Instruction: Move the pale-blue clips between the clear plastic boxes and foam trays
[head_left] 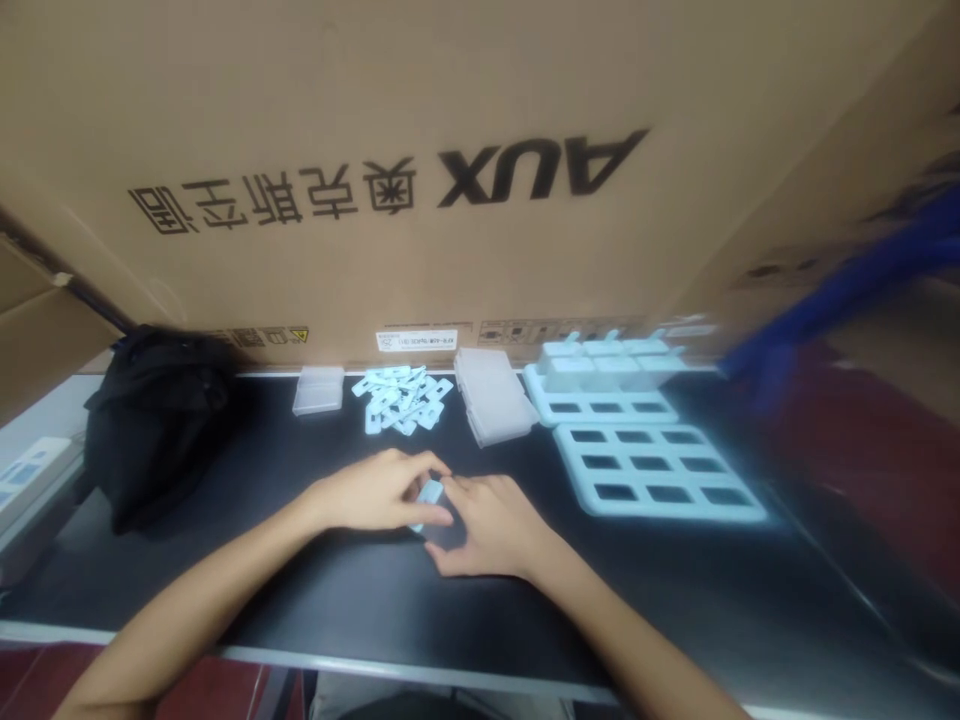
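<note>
– Where does the small pale blue piece sit?

– Near the middle of the bench, towards the front edge, in the left hand, whose grip is narrowed on it between thumb and fingers. The right hand curves in beside it, fingertips close to the other hand's and thumb spread apart; whether that grip has hold of anything, one cannot tell.

– How far along does the work look?

– Partway, by appearances. Towards the right end, a rear tray at the back edge carries two rows of pale blue blocks with upright tabs, while its front row of slots shows dark. The front tray, just before it, shows nine slots with nothing standing in them. The piece in hand seems unfinished, and a heap of loose pale blue parts lies near the back edge, apparently unused.

– And what else is around?

– A translucent stack between heap and rear tray, a small clear box left of the heap, and a black bag towards the back left corner. A large cardboard box walls off the back edge; nothing appears to block the hands
</note>
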